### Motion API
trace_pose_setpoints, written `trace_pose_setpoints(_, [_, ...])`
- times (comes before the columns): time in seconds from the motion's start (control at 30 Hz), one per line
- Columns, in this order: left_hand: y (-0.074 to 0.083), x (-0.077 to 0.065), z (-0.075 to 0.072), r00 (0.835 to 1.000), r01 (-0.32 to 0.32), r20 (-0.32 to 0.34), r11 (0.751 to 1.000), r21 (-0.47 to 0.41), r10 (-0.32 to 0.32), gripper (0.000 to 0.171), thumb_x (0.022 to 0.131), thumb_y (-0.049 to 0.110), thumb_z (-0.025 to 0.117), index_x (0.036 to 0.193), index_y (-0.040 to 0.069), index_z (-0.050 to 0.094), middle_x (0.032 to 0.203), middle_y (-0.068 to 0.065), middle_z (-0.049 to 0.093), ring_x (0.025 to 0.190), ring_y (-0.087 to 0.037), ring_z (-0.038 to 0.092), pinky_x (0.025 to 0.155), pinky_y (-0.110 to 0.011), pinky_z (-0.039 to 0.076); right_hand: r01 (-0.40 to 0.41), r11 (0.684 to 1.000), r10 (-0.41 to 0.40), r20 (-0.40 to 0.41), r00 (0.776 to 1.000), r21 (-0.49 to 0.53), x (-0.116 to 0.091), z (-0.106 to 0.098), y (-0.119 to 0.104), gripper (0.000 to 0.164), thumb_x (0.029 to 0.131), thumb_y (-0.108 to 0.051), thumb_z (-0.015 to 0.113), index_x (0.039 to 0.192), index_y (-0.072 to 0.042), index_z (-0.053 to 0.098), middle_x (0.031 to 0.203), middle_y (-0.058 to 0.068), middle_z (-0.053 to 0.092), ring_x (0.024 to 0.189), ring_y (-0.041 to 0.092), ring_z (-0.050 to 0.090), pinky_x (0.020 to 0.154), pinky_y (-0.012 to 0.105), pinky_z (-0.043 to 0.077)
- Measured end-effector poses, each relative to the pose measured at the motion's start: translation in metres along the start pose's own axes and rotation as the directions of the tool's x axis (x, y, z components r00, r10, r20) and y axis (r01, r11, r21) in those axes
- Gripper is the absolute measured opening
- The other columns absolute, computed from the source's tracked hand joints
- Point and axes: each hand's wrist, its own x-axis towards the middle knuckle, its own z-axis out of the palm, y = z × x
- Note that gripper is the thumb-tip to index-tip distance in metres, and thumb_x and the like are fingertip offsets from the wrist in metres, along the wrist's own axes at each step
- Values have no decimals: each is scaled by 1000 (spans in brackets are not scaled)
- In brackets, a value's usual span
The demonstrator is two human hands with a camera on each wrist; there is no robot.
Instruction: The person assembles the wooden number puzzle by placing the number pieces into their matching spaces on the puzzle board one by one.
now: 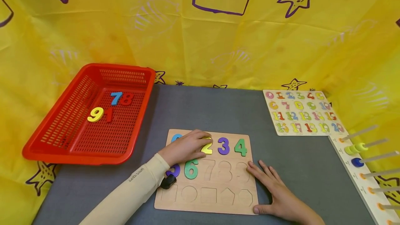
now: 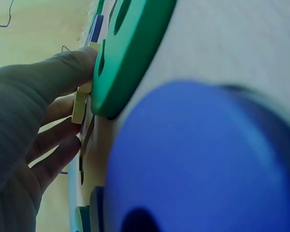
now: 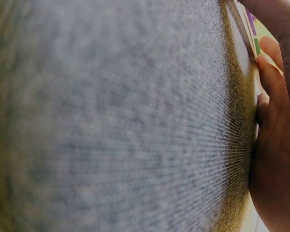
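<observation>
A wooden puzzle board [image 1: 208, 195] lies on the table before me. My left hand [image 1: 184, 147] reaches over it and pinches a yellow number 2 [image 1: 207, 148] in the top row. The left wrist view shows thumb and fingers on either side of that yellow piece [image 2: 79, 106]. Beside it sit a purple 3 [image 1: 223, 146] and a green 4 [image 1: 240, 147]; a green 6 [image 1: 191, 169] and a partly covered purple 5 [image 1: 173, 170] are below. A blue piece [image 1: 176, 137] is half hidden behind the hand. My right hand [image 1: 276, 192], fingers spread, rests at the board's right edge.
At left, a red basket [image 1: 142, 114] holds a blue 7 [image 1: 116, 98], a red 8 [image 1: 126, 99], a yellow 9 [image 1: 95, 114] and a red 1 [image 1: 108, 115]. A printed number board [image 1: 300, 115] and a white peg rack [image 1: 353, 169] with rings stand at right.
</observation>
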Motion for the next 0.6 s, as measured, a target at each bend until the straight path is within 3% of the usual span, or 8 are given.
trace_pose_setpoints(0.33, [1,2,0,999,38,-13,999,29,-37,49,96,31,73,139,9,63,144,-7,56,130,-25,51,110,-40,40,-17,1000,17,2,1000,3,3,-1,-1,107,76,-58,83,161,-21,30,166,3,26,152,37,11,115,21,-12])
trace_pose_setpoints(0.6, [6,2,3,1000,27,5,995,96,-28,48,99,32,68,141,10,61,147,-8,54,133,-26,49,112,-42,39,-24,1000,24,8,1000,18,0,0,-3,106,76,-55,83,161,-21,30,166,4,26,153,33,9,114,18,-12])
